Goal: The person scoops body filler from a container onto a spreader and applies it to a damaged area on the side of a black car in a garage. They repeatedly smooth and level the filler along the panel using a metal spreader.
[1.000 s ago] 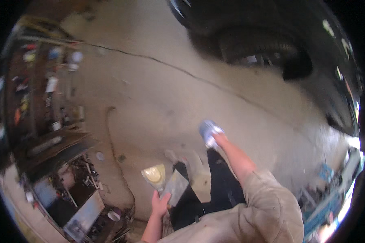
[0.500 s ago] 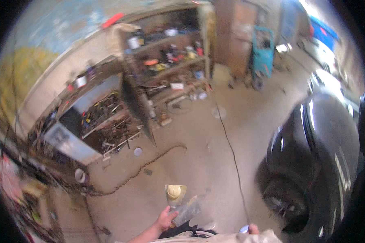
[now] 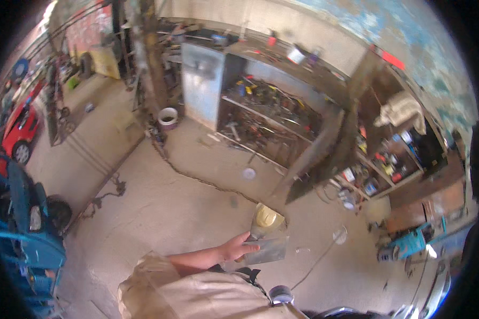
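Observation:
My left hand (image 3: pixel 235 245), low in the middle, grips two flat tools together: a scraper (image 3: pixel 259 228) carrying a pale yellow blob (image 3: pixel 267 216), and a wide grey metal blade (image 3: pixel 266 252) crossing it. Its fingers are closed round their handles. At the bottom edge a round can (image 3: pixel 281 292) shows just past my beige clothing. My right hand is not visible; whether it holds that can is hidden.
Ahead, a metal cabinet (image 3: pixel 202 82) and wooden shelving (image 3: pixel 388 178) hold tools and containers. A bucket (image 3: pixel 167 118) and a chain (image 3: pixel 197 178) lie on the concrete floor (image 3: pixel 127 223). A blue vehicle body (image 3: pixel 24 234) and red car (image 3: pixel 21 133) are left; a cable (image 3: pixel 316 266) runs right.
My view has swung from the black car on the right toward the cabinets and left side. My left hand still holds the tools. My right hand, earlier on the can, has dropped from sight.

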The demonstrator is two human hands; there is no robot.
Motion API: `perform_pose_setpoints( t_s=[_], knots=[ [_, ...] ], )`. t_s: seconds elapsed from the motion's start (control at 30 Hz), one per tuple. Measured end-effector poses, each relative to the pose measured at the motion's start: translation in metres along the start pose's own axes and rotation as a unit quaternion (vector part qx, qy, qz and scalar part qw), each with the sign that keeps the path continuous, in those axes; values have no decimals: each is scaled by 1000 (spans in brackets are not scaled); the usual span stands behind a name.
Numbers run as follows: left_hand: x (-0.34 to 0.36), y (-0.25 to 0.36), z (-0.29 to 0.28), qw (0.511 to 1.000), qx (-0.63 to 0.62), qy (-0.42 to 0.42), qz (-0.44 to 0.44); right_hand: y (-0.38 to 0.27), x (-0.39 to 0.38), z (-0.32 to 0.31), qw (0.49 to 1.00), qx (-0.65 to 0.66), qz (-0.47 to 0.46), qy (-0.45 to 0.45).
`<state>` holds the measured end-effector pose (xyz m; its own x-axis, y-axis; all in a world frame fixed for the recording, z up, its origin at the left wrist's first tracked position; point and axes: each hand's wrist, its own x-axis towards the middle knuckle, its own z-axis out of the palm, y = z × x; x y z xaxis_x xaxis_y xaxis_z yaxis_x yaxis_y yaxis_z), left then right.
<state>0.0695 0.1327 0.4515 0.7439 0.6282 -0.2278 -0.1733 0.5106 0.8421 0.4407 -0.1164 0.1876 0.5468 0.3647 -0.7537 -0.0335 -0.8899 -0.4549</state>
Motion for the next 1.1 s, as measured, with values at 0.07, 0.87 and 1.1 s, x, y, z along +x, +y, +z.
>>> perform_pose_setpoints(
  t_s=[0.07,0.87,1.1],
  knots=[
    [0,15,-38,997,3,82,-11,-50,22,2,999,-37,3,-7],
    [-101,121,-192,523,-325,706,350,-704,128,539,725,-559,-233,-328],
    [-187,107,-249,491,-376,755,218,-767,23,679,721,-509,-318,-346]
  ],
)
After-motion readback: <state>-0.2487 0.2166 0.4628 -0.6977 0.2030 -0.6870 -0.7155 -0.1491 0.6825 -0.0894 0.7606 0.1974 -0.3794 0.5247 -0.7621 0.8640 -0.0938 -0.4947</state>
